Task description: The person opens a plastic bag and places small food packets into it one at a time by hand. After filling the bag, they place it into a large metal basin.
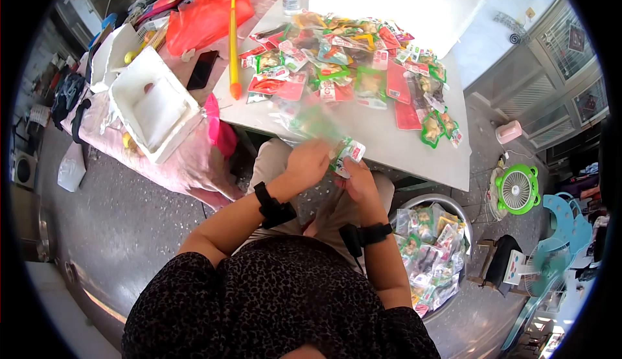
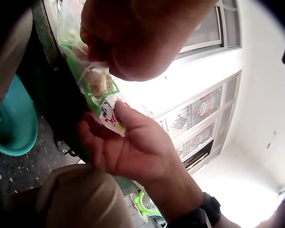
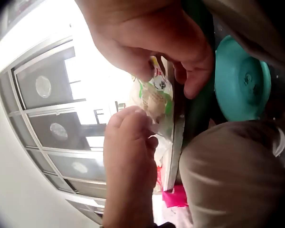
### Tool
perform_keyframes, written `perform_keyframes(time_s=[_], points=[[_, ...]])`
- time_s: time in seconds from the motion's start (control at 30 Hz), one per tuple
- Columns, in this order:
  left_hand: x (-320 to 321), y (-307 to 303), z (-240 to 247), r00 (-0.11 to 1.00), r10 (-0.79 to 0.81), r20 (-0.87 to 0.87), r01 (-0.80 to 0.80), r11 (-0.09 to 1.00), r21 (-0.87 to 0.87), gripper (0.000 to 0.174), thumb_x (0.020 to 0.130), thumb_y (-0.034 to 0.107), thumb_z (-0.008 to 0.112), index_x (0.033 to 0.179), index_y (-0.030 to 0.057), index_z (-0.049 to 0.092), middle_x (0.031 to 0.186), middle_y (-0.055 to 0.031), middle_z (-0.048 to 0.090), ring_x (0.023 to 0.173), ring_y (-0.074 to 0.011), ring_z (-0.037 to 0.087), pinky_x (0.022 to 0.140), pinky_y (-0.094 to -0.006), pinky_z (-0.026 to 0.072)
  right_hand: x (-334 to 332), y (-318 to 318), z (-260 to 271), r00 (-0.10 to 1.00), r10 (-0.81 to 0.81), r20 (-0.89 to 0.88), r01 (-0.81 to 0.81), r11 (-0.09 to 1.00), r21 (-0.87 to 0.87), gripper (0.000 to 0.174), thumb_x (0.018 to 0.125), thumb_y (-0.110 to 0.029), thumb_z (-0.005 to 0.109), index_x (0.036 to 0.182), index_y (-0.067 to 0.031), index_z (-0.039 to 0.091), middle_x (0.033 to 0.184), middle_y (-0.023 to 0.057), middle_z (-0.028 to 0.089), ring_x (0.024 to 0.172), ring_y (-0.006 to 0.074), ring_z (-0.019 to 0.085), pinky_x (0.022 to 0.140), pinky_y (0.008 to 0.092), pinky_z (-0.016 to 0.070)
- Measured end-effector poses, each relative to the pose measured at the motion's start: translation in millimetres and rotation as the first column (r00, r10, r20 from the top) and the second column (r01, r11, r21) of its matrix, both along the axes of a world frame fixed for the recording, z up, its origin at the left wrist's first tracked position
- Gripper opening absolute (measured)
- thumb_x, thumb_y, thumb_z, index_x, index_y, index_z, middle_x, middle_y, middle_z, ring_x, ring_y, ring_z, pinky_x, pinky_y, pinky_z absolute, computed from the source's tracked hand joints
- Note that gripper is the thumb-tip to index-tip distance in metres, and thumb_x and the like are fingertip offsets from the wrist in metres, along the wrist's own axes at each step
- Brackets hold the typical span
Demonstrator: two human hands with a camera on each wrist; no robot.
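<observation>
A small clear food packet [image 1: 348,155] with green edges and a white printed label is held between both hands, above my lap at the table's front edge. My right hand [image 1: 357,181] pinches its label end, thumb on top. At the packet's other end, my left hand [image 1: 309,163] grips the plastic with curled fingers. Pale pieces show through the packet [image 2: 99,83] in the left wrist view. Just beyond the left hand is a motion-blurred patch of clear and green plastic [image 1: 314,122]. Many similar packets [image 1: 337,54] lie heaped across the table [image 1: 427,158].
A metal basin [image 1: 468,229] full of packets stands on the floor at right. On the left are a white foam box [image 1: 155,109], a phone [image 1: 202,70], a red bag [image 1: 207,22] and a yellow stick [image 1: 234,48]. A teal basin [image 3: 242,80] sits below the table.
</observation>
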State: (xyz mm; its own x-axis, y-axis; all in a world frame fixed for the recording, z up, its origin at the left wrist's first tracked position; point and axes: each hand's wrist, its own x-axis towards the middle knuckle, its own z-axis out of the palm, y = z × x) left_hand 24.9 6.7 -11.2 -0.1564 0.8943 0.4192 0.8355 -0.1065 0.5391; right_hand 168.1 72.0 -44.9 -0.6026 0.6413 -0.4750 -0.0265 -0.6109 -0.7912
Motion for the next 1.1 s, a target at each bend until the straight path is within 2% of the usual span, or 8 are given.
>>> perform_keyframes(time_s=[0.2,0.3,0.4,0.53,0.73,0.83,1.03,1.1], points=[[4,-6,-4,0.997,-0.017,0.069,0.01,0.995,0.095,0.012,0.07,0.007,0.05,0.082,0.0049,0.051,0.076,-0.0113,0.053,0.074,-0.0301,0.051,0.063,-0.0379,0.0421,-27,-14,10,0.907,-0.233,-0.35,0.116,0.938,-0.326,0.026,0.084,-0.026,0.042,0.106,-0.011,0.045,0.088,0.0026,0.055,0.076,0.0148,0.053,0.063,0.0302,0.0434],[4,-9,-4,0.996,-0.05,0.074,0.043,0.995,0.092,0.011,0.07,0.006,0.05,0.082,0.0047,0.051,0.076,-0.0113,0.053,0.073,-0.0297,0.051,0.063,-0.0373,0.042,-37,-5,-33,0.998,0.032,0.054,-0.046,0.958,0.283,0.027,0.084,-0.03,0.045,0.102,-0.0107,0.048,0.085,0.0011,0.055,0.078,0.0138,0.051,0.065,0.0301,0.0427],[0,-13,-10,0.993,-0.034,0.11,0.024,0.995,0.093,0.011,0.07,0.005,0.051,0.081,0.0049,0.051,0.075,-0.0112,0.052,0.073,-0.0298,0.051,0.063,-0.0366,0.0418,-31,5,-2,0.946,0.201,0.253,-0.273,0.918,0.289,0.026,0.083,-0.03,0.046,0.096,-0.0084,0.05,0.082,0.0006,0.054,0.075,0.0114,0.05,0.064,0.0273,0.0417],[-2,-16,-9,0.991,-0.025,0.129,0.008,0.992,0.129,0.011,0.07,0.004,0.051,0.081,0.0048,0.051,0.073,-0.0112,0.052,0.072,-0.0297,0.051,0.062,-0.0366,0.0416,-26,2,21,0.993,0.077,0.087,-0.091,0.981,0.171,0.023,0.082,-0.024,0.045,0.092,-0.0048,0.052,0.07,0.0003,0.053,0.062,0.0075,0.049,0.055,0.021,0.0395],[-6,-14,-4,0.995,-0.064,0.08,0.054,0.991,0.12,0.012,0.069,0.004,0.051,0.081,0.005,0.052,0.072,-0.0113,0.051,0.071,-0.0293,0.051,0.06,-0.0366,0.0414,-50,9,-16,0.971,0.063,0.232,-0.207,0.712,0.671,0.016,0.079,-0.014,0.045,0.088,-0.0021,0.052,0.071,0.0034,0.053,0.06,0.0097,0.05,0.052,0.0212,0.0406],[-11,-13,-10,0.995,-0.051,0.089,0.044,0.996,0.077,0.012,0.068,0.003,0.051,0.08,0.0051,0.052,0.071,-0.0115,0.051,0.07,-0.0295,0.051,0.06,-0.0366,0.0411,-62,0,16,1.0,0.0,0.017,-0.005,0.959,0.284,0.013,0.077,-0.01,0.044,0.082,-0.0017,0.053,0.068,0.0053,0.053,0.057,0.011,0.05,0.049,0.0227,0.0402],[-17,-23,-6,0.99,-0.107,0.093,0.098,0.991,0.089,0.012,0.067,0.004,0.049,0.078,0.0044,0.052,0.073,-0.013,0.051,0.071,-0.0315,0.049,0.061,-0.0385,0.0402,-56,24,-6,0.908,0.05,0.416,-0.38,0.516,0.768,0.012,0.073,-0.011,0.048,0.077,-0.0007,0.053,0.065,0.0054,0.052,0.055,0.0111,0.049,0.049,0.0234,0.0395],[-18,-23,-10,0.993,-0.086,0.079,0.076,0.99,0.118,0.012,0.067,0.003,0.05,0.079,0.0046,0.051,0.072,-0.0123,0.052,0.071,-0.0304,0.05,0.06,-0.037,0.0408,-48,26,21,0.896,0.258,0.362,-0.426,0.729,0.536,0.013,0.073,-0.012,0.048,0.076,-0.0009,0.053,0.063,0.0045,0.051,0.054,0.0109,0.049,0.048,0.0229,0.0384]])
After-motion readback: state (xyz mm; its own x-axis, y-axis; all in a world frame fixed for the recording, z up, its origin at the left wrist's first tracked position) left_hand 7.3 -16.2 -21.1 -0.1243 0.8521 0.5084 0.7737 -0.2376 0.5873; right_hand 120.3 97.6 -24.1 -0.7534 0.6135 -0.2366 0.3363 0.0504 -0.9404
